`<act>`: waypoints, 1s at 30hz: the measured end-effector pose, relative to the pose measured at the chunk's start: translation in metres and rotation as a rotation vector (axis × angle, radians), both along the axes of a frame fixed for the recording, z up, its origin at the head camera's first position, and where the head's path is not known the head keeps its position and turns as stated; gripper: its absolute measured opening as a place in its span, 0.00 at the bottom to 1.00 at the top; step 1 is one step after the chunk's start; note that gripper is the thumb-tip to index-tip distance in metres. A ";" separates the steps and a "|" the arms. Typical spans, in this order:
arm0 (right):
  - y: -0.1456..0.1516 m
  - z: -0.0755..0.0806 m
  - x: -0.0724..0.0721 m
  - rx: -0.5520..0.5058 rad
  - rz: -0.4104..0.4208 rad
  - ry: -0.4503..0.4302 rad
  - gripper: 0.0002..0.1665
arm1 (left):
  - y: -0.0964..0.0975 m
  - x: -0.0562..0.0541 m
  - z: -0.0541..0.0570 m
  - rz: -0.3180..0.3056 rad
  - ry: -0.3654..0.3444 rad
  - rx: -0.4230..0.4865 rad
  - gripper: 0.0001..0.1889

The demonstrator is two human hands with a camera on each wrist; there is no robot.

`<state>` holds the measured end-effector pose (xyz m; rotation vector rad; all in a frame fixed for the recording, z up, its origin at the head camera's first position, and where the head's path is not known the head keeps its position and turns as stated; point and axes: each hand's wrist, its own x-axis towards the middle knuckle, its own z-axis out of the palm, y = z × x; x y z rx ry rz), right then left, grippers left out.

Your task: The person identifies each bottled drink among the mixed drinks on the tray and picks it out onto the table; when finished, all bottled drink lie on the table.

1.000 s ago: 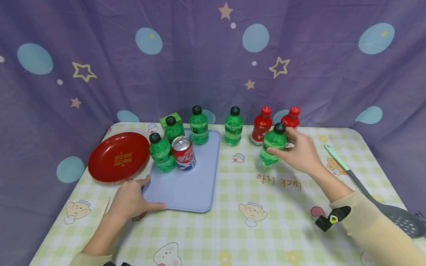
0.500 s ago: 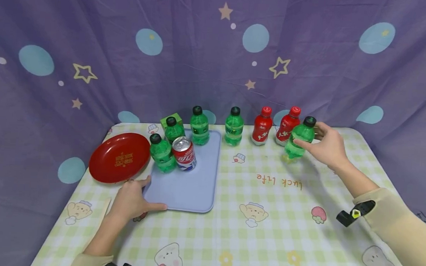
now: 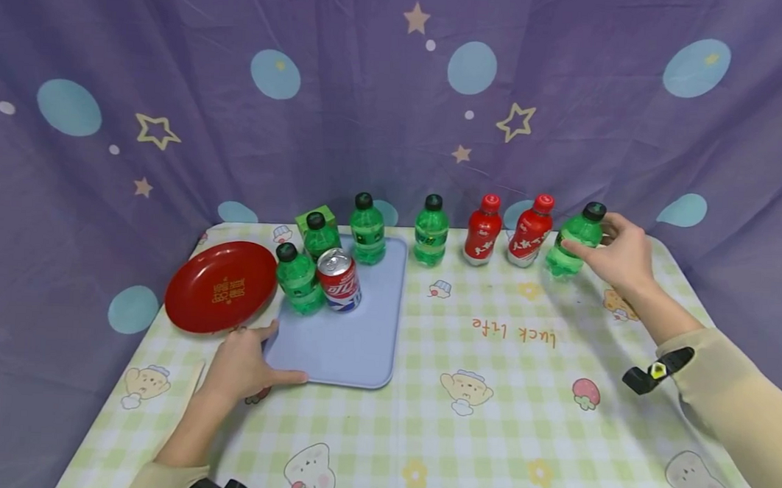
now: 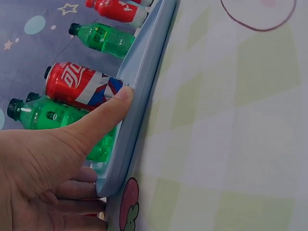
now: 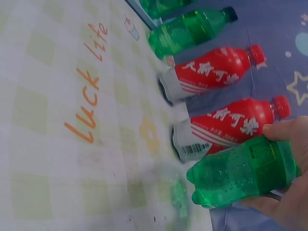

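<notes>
My right hand (image 3: 619, 252) grips a green soda bottle (image 3: 573, 242) with a black cap, at the far right of the table. In the right wrist view the bottle (image 5: 240, 173) hangs tilted just above the cloth, beside a red bottle (image 5: 231, 125). My left hand (image 3: 241, 365) spans the near left corner of a light blue tray (image 3: 332, 351). Its straight thumb (image 4: 103, 118) lies against the tray's front rim, and the other fingers touch the left side. On the tray stand several green bottles (image 3: 299, 287) and a red cola can (image 3: 339, 282).
A red plate (image 3: 219, 290) lies left of the tray. Behind the bottles is a green box (image 3: 326, 215), partly hidden. Right of the tray stand another green bottle (image 3: 430, 235) and two red bottles (image 3: 482, 234). A purple curtain (image 3: 371, 125) closes the back.
My right hand has carried the green bottle rightward and back, past the front of the red bottles to the right of them. The left hand and the tray have stayed in place.
</notes>
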<state>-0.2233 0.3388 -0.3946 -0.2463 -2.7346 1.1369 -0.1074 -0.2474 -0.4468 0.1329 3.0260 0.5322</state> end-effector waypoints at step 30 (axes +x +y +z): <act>0.018 -0.022 -0.031 -0.020 -0.105 -0.022 0.57 | 0.001 0.000 -0.001 0.016 -0.016 -0.002 0.61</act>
